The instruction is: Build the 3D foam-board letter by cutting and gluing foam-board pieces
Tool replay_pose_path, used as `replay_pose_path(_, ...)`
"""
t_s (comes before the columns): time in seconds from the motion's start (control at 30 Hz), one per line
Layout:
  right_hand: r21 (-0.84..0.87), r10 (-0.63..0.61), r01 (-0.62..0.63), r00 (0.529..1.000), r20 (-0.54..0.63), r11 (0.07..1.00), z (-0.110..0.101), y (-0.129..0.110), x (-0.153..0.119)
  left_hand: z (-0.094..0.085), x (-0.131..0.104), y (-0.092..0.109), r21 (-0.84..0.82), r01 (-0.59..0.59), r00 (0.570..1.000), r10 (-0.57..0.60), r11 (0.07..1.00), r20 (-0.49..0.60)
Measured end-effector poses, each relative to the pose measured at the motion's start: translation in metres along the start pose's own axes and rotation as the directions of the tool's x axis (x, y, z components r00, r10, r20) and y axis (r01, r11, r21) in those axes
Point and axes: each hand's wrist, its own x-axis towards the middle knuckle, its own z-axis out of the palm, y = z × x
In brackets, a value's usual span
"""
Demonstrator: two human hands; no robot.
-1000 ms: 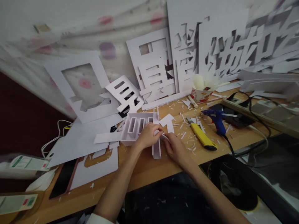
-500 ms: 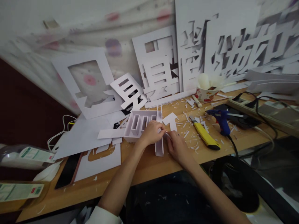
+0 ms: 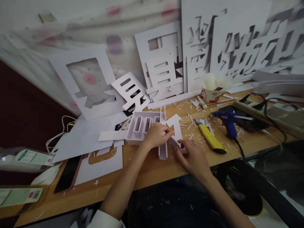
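My left hand (image 3: 155, 135) is closed, thumb and fingers pinching one end of a short, slightly curved white strip (image 3: 175, 142). The other end lies between the thumb and fingers of my right hand (image 3: 193, 155), which bears a ring. Just behind my left hand sits a white letter-shaped box (image 3: 131, 138) with upright walls and slots inside; my fingers cover part of its right side. A narrow white channel (image 3: 163, 154) sticks out from it toward me below the strip. Beyond the strip lies a flat white cut-out piece (image 3: 175, 122).
A yellow utility knife (image 3: 211, 138) and a blue glue gun (image 3: 225, 122) lie to the right, near a paper cup (image 3: 212, 94) and a power strip (image 3: 268, 115). White offcuts litter the wooden table (image 3: 152, 171). Cut-out boards (image 3: 163, 60) lean at the back. Bottles (image 3: 30, 156) stand left.
My right hand has moved right, away from my left hand, and more of the white strip shows between them. The left fingers have shifted slightly right. The box stays put.
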Motion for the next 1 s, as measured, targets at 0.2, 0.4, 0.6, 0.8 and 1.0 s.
replay_pose_path(0.2, -0.05, -0.027, 0.034, 0.991, 0.127, 0.998, 0.005, 0.004, 0.006, 0.007, 0.003, -0.004, 0.028, 0.001, 1.0, -0.001, 1.0, -0.005)
replay_pose_path(0.4, -0.071, -0.075, 0.099, 0.955, 0.288, 0.992, -0.009, 0.006, 0.014, 0.006, 0.003, -0.006, 0.011, 0.009, 1.0, -0.01, 1.0, 0.01)
replay_pose_path(0.6, -0.185, -0.058, 0.141, 0.917, 0.394, 0.973, -0.012, 0.003, 0.021, 0.004, 0.001, -0.006, 0.016, 0.01, 1.0, -0.01, 1.0, 0.011)
replay_pose_path(0.8, -0.374, 0.026, 0.175, 0.88, 0.475, 0.911, -0.002, -0.005, 0.028, 0.001, 0.001, -0.004, 0.028, 0.009, 0.999, -0.009, 1.0, 0.032)
replay_pose_path(1.0, -0.516, 0.142, 0.144, 0.868, 0.475, 0.844, 0.001, -0.017, 0.031, 0.001, 0.002, -0.005, 0.034, 0.029, 0.998, -0.031, 0.999, 0.057)
